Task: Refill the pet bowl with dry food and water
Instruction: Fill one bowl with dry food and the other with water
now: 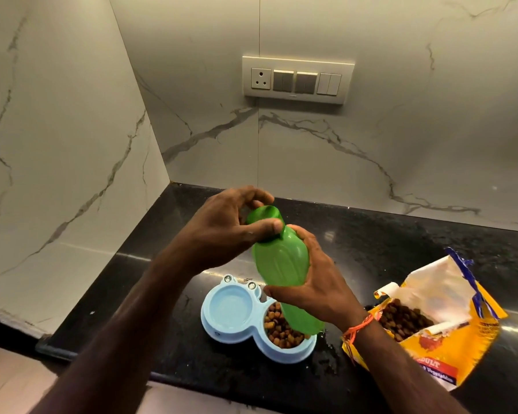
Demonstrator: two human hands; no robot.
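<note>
A green plastic bottle [281, 264] is held tilted above the counter, its cap end pointing up and away. My right hand [314, 282] wraps the bottle's body. My left hand [225, 228] grips the green cap [263, 215] at the top with fingers and thumb. Below them sits a light blue double pet bowl [222, 330]. Its left well [229, 307] looks pale and holds no kibble; whether water is in it I cannot tell. The right well holds brown kibble [278, 330], partly hidden by the bottle's base.
An open yellow pet food bag [431, 333] lies on the black counter [386, 249] to the right, kibble showing inside. Water drops spot the counter near the bowl. Marble walls close in at the left and back, with a switch panel [296, 80] above.
</note>
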